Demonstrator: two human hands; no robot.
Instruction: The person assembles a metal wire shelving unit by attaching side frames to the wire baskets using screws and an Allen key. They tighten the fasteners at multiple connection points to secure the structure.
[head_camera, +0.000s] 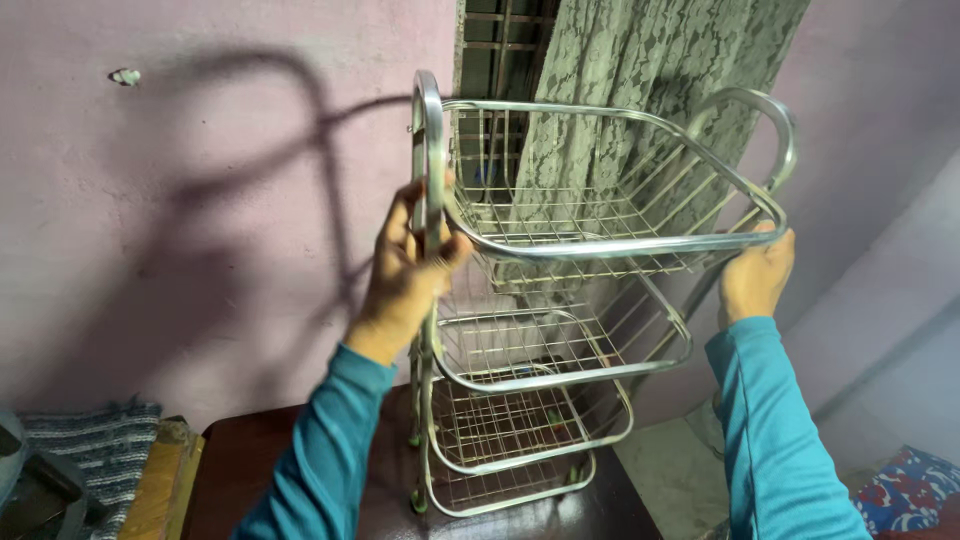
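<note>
Above a dark wooden table (240, 470), a tiered steel wire rack (560, 330) is standing upright between both arms. Its top basket (600, 215) is sitting at hand height; the left hand (405, 275) is wrapping the left upright, the right hand (755, 275) is clasping the basket's right rim.

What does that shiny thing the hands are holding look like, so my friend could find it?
Look in front of the pink wall, above the dark table. The rack is tall silver wire with four stacked baskets, gripped by the left hand and right hand. Nothing else is shiny metal.
</note>
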